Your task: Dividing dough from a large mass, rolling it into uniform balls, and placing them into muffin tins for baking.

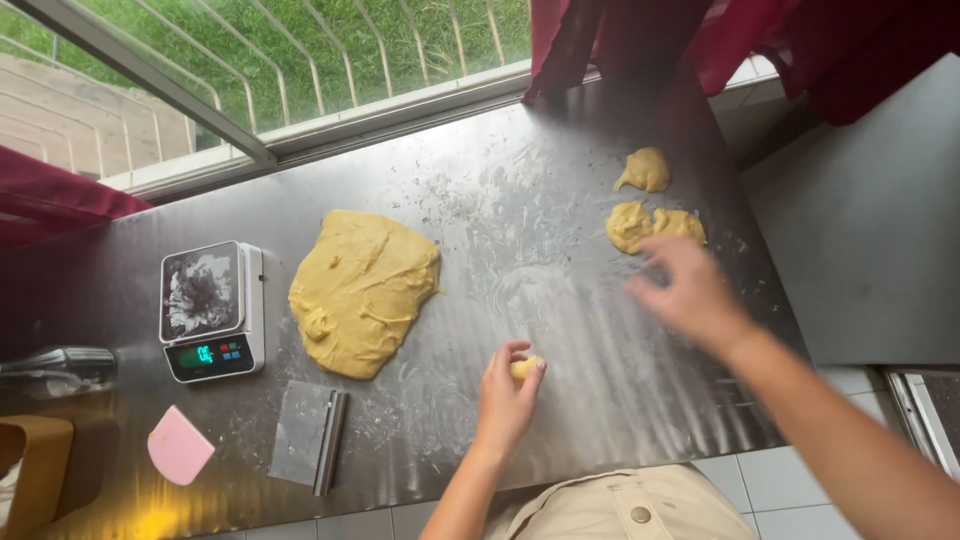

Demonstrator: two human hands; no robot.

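A view from above of a stainless steel worktable [560, 300], smeared with pale flour streaks and crumbs, set against a window [300, 60] that looks out on green grass behind white bars. Dark red curtains [700, 40] hang at the top right and at the left edge. Pale floor tiles [780, 490] show below the table's near edge.

The left hand [508, 392] rests near the front of the table, its fingers curled closed around a small yellow dough piece [524, 368], which sits against the metal. The right hand [685, 290] reaches out to the right, blurred, with fingers spread loosely open and holding nothing. Just beyond it lie two dough portions [652, 225], touching each other, and a third dough portion [645, 170] farther back.

A large flat dough mass [362, 290] lies left of centre. To its left stands a digital kitchen scale [210, 312] with a lit display. In front of these lie a metal bench scraper [310, 436] and a pink plastic scraper [180, 446], apart from each other.
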